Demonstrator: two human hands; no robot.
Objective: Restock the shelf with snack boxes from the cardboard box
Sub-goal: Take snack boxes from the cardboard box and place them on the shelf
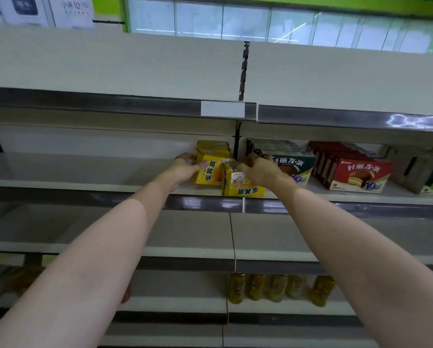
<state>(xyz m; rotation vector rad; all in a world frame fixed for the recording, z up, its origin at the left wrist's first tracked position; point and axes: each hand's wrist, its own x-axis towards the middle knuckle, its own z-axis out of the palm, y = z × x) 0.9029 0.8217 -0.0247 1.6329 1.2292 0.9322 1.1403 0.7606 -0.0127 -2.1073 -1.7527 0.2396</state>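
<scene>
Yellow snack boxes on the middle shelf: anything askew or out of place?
Yes. The front yellow box under the right hand sits upside down, its print inverted, at the shelf edge; the yellow box behind, at the left hand, is tilted.

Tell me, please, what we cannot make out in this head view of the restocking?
- Cardboard box: outside the head view altogether.
- Front yellow snack box: the right hand covers its top right, so the grip there is unclear.
- Rear yellow snack boxes: count hidden by the boxes in front.
- Jars on the bottom shelf: blurred, labels unreadable.
- Price tag: blank glare.
</scene>
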